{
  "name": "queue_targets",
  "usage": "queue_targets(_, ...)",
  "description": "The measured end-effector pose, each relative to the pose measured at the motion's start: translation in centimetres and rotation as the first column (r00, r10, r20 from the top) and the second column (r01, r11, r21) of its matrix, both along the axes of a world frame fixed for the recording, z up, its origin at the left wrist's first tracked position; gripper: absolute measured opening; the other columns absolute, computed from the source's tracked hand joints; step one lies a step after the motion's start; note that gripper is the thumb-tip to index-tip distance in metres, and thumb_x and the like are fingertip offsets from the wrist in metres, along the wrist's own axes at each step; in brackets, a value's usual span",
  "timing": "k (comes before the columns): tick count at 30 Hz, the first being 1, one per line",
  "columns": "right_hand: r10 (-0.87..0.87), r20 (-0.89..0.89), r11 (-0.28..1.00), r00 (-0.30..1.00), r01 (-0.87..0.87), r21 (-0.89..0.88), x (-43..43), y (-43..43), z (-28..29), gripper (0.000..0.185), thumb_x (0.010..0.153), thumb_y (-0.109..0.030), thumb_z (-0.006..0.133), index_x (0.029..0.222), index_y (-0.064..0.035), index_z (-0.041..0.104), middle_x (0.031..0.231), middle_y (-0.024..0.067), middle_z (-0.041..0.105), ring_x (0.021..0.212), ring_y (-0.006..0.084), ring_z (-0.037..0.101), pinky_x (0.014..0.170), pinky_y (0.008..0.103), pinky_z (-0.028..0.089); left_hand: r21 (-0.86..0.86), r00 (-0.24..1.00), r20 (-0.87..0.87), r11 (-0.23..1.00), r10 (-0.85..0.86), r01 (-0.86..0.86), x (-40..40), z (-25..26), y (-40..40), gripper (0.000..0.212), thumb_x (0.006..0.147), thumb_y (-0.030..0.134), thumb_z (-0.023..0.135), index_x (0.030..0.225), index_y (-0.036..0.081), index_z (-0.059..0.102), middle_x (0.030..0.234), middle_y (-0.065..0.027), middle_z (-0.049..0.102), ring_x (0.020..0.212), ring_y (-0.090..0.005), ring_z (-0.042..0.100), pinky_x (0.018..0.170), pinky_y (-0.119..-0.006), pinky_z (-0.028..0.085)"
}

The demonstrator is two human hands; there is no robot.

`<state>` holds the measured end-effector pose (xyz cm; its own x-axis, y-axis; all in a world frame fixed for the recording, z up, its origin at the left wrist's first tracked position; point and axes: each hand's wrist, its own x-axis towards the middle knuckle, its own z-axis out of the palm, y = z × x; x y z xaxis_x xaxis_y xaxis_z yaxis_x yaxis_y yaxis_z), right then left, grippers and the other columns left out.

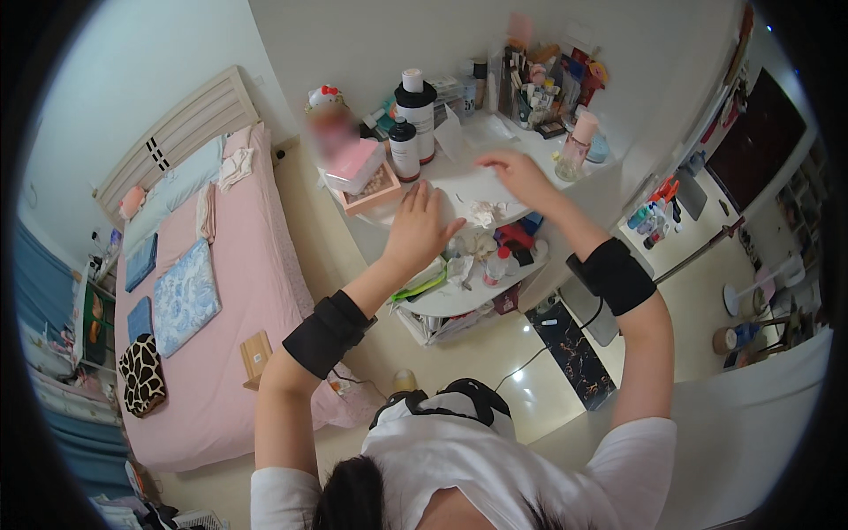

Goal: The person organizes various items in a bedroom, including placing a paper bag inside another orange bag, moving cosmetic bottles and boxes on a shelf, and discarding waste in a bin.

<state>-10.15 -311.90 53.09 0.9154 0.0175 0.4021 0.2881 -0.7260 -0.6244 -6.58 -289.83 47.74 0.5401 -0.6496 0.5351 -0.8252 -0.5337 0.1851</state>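
Observation:
My left hand [417, 228] lies with its fingers spread on the front edge of a white tabletop [450, 182], close to a pink box [391, 192]. My right hand [513, 173] is over the right half of the same top, fingers slightly bent, nothing visible in it. Between the hands, crumpled white tissue [488, 213] sits at the front edge. Behind my left hand stand a small black-and-white bottle [404, 151] and a larger one [417, 119]. Right of my right hand is a glass bottle with a pink cap [578, 147].
Cosmetics and brushes in holders [530, 83] crowd the back right. A lower shelf [444, 301] carries tissues and a red-capped bottle [495, 265]. A bed with pink bedding [252, 265] is at left, bearing a wooden box [256, 358]. A cable [523, 368] runs over the floor.

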Motion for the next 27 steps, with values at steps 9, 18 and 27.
queue_targets(9,0.054,-0.01,0.992,0.999,-0.054,-0.112,-5.8,-2.1,-1.8,0.023,0.081,-0.004,0.051,0.102,-0.0026,0.06,0.109,0.0106,0.056,0.1,0.0241,0.053,0.087,0.0317,0.042,-0.082,0.967,-0.108,0.972,-0.229,0.221,-3.2,2.5,-1.1,0.07,0.075,0.033,0.066,0.128,0.0,0.034,0.128,-0.0227,0.039,0.115,-0.0364,0.041,0.095,-0.038,0.037)
queue_targets(18,0.026,0.271,0.929,0.962,0.076,-0.362,-8.3,0.1,-3.8,0.027,0.076,-0.005,0.054,0.103,-0.0029,0.058,0.108,0.0076,0.055,0.103,0.0241,0.049,0.086,0.0328,0.042,-0.232,0.961,0.05,0.933,-0.272,0.276,-3.5,0.6,-3.6,0.03,0.078,0.012,0.06,0.106,0.004,0.055,0.107,-0.0109,0.058,0.095,-0.0271,0.057,0.079,-0.034,0.048)
queue_targets(27,0.075,0.402,0.918,0.913,0.095,-0.386,-8.9,0.3,-4.4,0.023,0.069,-0.001,0.056,0.091,-0.0053,0.06,0.088,0.0042,0.056,0.084,0.0214,0.055,0.071,0.0308,0.047,-0.219,0.911,0.125,0.885,-0.393,0.412,-3.6,0.1,-3.1,0.022,0.07,-0.001,0.058,0.092,0.003,0.061,0.097,-0.0082,0.063,0.084,-0.0247,0.062,0.071,-0.031,0.051)
